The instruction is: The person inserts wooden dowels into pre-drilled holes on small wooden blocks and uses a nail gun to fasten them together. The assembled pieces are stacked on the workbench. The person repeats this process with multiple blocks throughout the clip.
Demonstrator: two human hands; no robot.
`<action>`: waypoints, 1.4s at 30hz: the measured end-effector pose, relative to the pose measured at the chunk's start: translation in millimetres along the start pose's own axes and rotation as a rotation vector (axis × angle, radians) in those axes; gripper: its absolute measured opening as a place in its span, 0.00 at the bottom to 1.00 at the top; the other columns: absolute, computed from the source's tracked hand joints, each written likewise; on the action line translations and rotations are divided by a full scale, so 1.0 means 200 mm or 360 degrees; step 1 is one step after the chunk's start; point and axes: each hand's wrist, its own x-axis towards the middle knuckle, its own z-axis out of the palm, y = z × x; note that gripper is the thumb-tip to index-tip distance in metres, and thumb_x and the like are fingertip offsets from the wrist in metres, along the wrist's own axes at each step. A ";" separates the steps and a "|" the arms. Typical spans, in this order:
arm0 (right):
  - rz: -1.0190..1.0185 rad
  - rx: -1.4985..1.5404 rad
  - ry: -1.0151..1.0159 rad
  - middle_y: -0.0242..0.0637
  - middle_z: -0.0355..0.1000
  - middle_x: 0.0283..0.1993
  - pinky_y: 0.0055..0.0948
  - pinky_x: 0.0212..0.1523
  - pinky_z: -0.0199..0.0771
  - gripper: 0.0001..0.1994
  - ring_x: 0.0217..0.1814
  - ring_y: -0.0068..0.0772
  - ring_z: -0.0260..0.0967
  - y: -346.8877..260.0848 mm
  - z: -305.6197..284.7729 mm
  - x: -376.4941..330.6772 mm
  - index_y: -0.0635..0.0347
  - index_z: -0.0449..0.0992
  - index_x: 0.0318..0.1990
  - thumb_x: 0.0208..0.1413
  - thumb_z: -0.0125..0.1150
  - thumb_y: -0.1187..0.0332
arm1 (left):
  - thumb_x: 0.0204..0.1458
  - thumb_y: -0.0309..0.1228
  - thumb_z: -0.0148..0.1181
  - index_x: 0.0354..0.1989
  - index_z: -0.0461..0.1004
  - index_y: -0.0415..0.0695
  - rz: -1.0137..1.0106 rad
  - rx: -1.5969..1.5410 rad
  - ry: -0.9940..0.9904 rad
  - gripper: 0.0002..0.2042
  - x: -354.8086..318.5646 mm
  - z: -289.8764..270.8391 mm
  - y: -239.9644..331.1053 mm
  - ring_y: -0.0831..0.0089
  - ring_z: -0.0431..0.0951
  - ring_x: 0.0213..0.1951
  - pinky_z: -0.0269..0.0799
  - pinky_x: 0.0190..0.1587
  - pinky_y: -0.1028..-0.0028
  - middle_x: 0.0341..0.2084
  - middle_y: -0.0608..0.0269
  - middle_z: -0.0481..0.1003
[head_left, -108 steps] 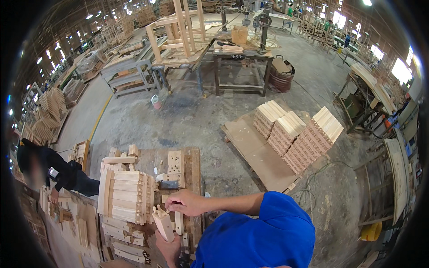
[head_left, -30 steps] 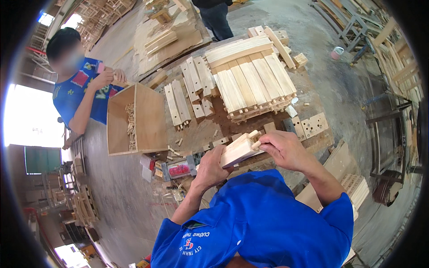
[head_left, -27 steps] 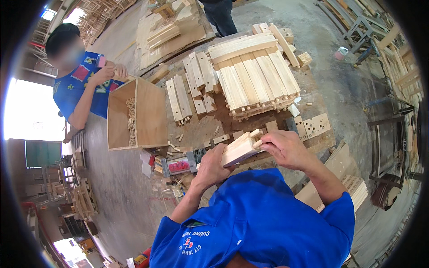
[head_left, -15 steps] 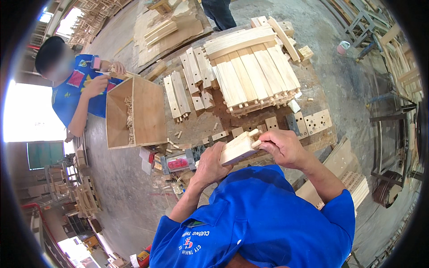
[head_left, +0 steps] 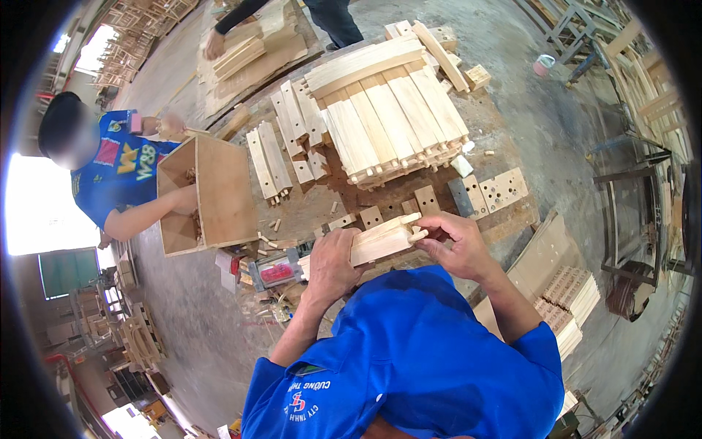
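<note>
Pale wood covers the workbench (head_left: 313,201), the broad stack of pegged rails (head_left: 395,117) sitting beyond the hands, and there's movement at the open box (head_left: 228,194): a co-worker's arm (head_left: 146,214) now dips inside, where half a second ago both those hands were above it. Closer in, the wooden piece (head_left: 382,246) is held before the blue shirt (head_left: 439,344), and it looks turned since then, a lengthwise line now showing; one part or two, I can't say. Left hand (head_left: 335,260) wrapped firmly round it; right hand (head_left: 455,246) at the far end, its earlier pinch now looking looser, though gripping or merely touching, I can't tell. Smallest of all, the pegs (head_left: 418,235) still jut out, so attention seems fixed on that end.
</note>
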 end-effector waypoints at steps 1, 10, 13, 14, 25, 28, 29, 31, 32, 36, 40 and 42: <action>-0.0022 -0.0022 0.0033 0.45 0.84 0.48 0.33 0.46 0.85 0.16 0.46 0.37 0.85 0.02 0.00 -0.01 0.62 0.82 0.55 0.60 0.75 0.74 | 0.39 0.36 0.85 0.55 0.76 0.44 0.0019 0.0000 -0.0006 0.33 0.01 0.01 0.00 0.48 0.80 0.50 0.72 0.52 0.54 0.45 0.52 0.80; 0.0294 -0.0080 0.0338 0.43 0.85 0.44 0.31 0.45 0.84 0.14 0.43 0.30 0.84 0.18 -0.06 -0.18 0.63 0.83 0.54 0.62 0.74 0.73 | 0.46 0.40 0.81 0.56 0.76 0.41 0.0033 0.0121 -0.0123 0.30 0.04 0.06 0.02 0.47 0.79 0.50 0.72 0.52 0.53 0.45 0.50 0.79; 0.0475 -0.0092 0.0702 0.34 0.84 0.41 0.26 0.43 0.80 0.12 0.41 0.21 0.79 0.31 -0.17 -0.28 0.64 0.83 0.53 0.65 0.72 0.71 | 0.50 0.50 0.78 0.57 0.75 0.41 0.0129 0.0151 -0.0141 0.33 0.11 0.14 0.03 0.47 0.79 0.49 0.72 0.51 0.52 0.44 0.49 0.79; 0.0526 -0.0086 0.0806 0.32 0.83 0.41 0.24 0.43 0.79 0.11 0.40 0.19 0.77 0.32 -0.20 -0.28 0.64 0.83 0.53 0.66 0.72 0.71 | 0.50 0.53 0.76 0.57 0.74 0.40 0.0169 0.0172 -0.0114 0.34 0.13 0.18 0.02 0.47 0.79 0.48 0.73 0.51 0.51 0.43 0.49 0.79; 0.0456 -0.0068 0.0807 0.26 0.80 0.39 0.21 0.39 0.76 0.12 0.37 0.15 0.74 0.31 -0.26 -0.28 0.65 0.83 0.54 0.70 0.68 0.67 | 0.52 0.69 0.66 0.53 0.77 0.37 0.0249 0.0510 -0.0177 0.41 0.44 0.54 -0.02 0.49 0.83 0.43 0.79 0.44 0.54 0.38 0.45 0.81; 0.0516 -0.0103 0.0760 0.29 0.82 0.39 0.21 0.40 0.76 0.10 0.38 0.16 0.75 0.28 -0.24 -0.26 0.66 0.84 0.52 0.69 0.69 0.69 | 0.51 0.69 0.67 0.52 0.79 0.39 0.0208 0.0486 -0.0141 0.40 0.42 0.60 -0.03 0.49 0.82 0.46 0.78 0.48 0.53 0.41 0.46 0.82; 0.0541 -0.0111 0.0745 0.31 0.83 0.39 0.22 0.40 0.76 0.10 0.39 0.16 0.75 0.28 -0.24 -0.25 0.67 0.84 0.51 0.68 0.69 0.70 | 0.51 0.69 0.67 0.51 0.80 0.40 0.0179 0.0473 -0.0135 0.39 0.41 0.63 -0.04 0.49 0.82 0.48 0.78 0.49 0.53 0.42 0.47 0.82; 0.0524 -0.0159 0.0734 0.32 0.83 0.40 0.23 0.41 0.77 0.10 0.38 0.17 0.76 0.28 -0.23 -0.24 0.67 0.84 0.51 0.68 0.69 0.70 | 0.51 0.70 0.66 0.52 0.81 0.39 0.0199 0.0485 -0.0073 0.41 0.40 0.66 -0.04 0.49 0.81 0.51 0.77 0.52 0.53 0.44 0.46 0.82; 0.0515 -0.0183 0.0726 0.33 0.84 0.40 0.24 0.41 0.77 0.10 0.38 0.18 0.76 0.28 -0.22 -0.23 0.67 0.84 0.50 0.68 0.69 0.70 | 0.51 0.70 0.65 0.52 0.81 0.38 0.0207 0.0491 -0.0040 0.41 0.39 0.67 -0.04 0.49 0.80 0.53 0.77 0.54 0.54 0.45 0.45 0.82; 0.0406 -0.0302 0.0569 0.42 0.84 0.41 0.30 0.42 0.80 0.10 0.39 0.28 0.81 0.25 -0.18 -0.15 0.66 0.84 0.51 0.67 0.68 0.70 | 0.51 0.72 0.63 0.54 0.81 0.36 0.0195 0.0478 -0.0107 0.44 0.38 0.71 -0.05 0.49 0.78 0.54 0.75 0.57 0.53 0.47 0.45 0.81; 0.0110 -0.0617 0.0263 0.48 0.81 0.46 0.41 0.50 0.80 0.13 0.48 0.45 0.81 0.21 -0.04 -0.03 0.65 0.81 0.52 0.65 0.68 0.68 | 0.52 0.69 0.65 0.61 0.77 0.33 0.0118 0.0423 -0.0028 0.46 0.34 0.73 -0.05 0.47 0.76 0.58 0.72 0.61 0.51 0.52 0.45 0.79; -0.0041 -0.0851 0.0073 0.50 0.78 0.52 0.47 0.56 0.78 0.16 0.55 0.52 0.78 0.23 0.06 0.02 0.65 0.79 0.55 0.63 0.69 0.68 | 0.53 0.66 0.66 0.66 0.73 0.33 0.0103 0.0460 0.0026 0.47 0.30 0.69 -0.04 0.45 0.73 0.63 0.69 0.65 0.49 0.58 0.44 0.76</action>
